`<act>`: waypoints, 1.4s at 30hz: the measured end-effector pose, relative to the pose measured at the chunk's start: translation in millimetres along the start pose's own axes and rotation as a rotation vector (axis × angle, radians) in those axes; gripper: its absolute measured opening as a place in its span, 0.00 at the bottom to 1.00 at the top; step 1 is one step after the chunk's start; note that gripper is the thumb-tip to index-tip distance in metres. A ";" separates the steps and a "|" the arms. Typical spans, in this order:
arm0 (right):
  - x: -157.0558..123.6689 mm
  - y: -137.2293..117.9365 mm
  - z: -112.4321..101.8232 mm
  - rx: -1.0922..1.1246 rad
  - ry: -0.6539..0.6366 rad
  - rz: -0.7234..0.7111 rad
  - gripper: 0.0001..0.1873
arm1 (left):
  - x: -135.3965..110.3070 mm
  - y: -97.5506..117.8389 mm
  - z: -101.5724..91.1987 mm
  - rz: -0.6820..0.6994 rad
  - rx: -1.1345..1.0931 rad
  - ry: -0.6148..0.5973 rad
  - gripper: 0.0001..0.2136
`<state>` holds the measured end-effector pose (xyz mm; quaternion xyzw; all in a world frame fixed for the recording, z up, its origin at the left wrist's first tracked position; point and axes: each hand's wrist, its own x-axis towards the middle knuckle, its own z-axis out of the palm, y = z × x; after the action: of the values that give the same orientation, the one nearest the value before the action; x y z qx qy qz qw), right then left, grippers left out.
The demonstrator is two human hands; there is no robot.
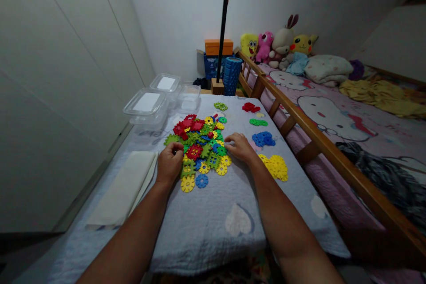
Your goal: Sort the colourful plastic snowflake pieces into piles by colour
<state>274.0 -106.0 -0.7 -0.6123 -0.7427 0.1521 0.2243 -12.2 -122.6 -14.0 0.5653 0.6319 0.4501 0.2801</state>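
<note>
A mixed pile of plastic interlocking pieces (201,142), red, green, yellow and blue, lies in the middle of the cloth-covered table. At its left edge, my left hand (170,160) is closed, fingers curled in; whatever they may hold is hidden. My right hand (240,146) is at the pile's right edge, fingers bent and apart from the thumb, with no piece visible in it. Closest to me lie a yellow disc (187,183) and a blue disc (201,181). To the right are single-colour groups: yellow discs (278,167), blue discs (263,139), green discs (258,122) and red pieces (250,107).
Light green pieces (220,106) lie at the back. Clear plastic containers (149,117) stand at the back left, near a folded cream cloth (123,188). A black pole (223,26) rises behind the table. A wooden bed rail (299,128) runs along the right side.
</note>
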 end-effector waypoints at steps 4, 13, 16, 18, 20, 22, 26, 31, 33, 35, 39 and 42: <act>-1.6 -11.7 8.9 -0.028 -0.111 -0.046 0.16 | 0.0 -0.7 0.3 0.004 -0.010 -0.005 0.10; -1.0 -15.1 4.5 0.013 -0.089 0.015 0.11 | -2.1 6.7 -1.9 -0.002 -0.007 -0.016 0.09; -0.5 -12.4 1.2 0.092 -0.060 0.036 0.06 | -2.0 6.1 -2.0 0.005 0.017 -0.025 0.08; 2.6 -7.1 -4.7 0.155 -0.034 0.061 0.05 | -1.2 4.4 -1.1 0.021 0.049 -0.029 0.08; 9.3 2.4 -14.4 0.220 0.013 0.099 0.05 | 0.0 1.9 0.4 0.059 0.090 -0.029 0.08; 19.7 16.9 -27.2 0.286 0.093 0.153 0.06 | 1.1 -0.7 2.3 0.110 0.133 -0.021 0.09; 44.4 59.0 -54.7 0.323 0.303 0.335 0.09 | 1.3 -3.6 5.0 0.173 0.224 -0.039 0.11; 63.8 117.3 -79.1 0.282 0.512 0.563 0.06 | -0.5 -2.5 5.7 0.216 0.293 -0.085 0.13; 66.2 135.2 -84.5 0.265 0.545 0.624 0.07 | -1.4 -1.9 6.0 0.229 0.303 -0.092 0.13; 66.6 147.8 -87.4 0.236 0.550 0.674 0.07 | -2.4 -1.4 6.6 0.234 0.308 -0.087 0.13; 65.6 158.8 -88.0 0.180 0.509 0.736 0.07 | -3.8 -1.2 8.0 0.237 0.315 -0.065 0.12; 65.4 159.0 -88.5 0.142 0.479 0.735 0.08 | -3.7 -1.8 8.7 0.240 0.323 -0.050 0.12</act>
<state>444.0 -13.9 4.8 -0.8366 -0.3906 0.1263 0.3628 -4.7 -123.9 -20.0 0.6852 0.6168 0.3589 0.1459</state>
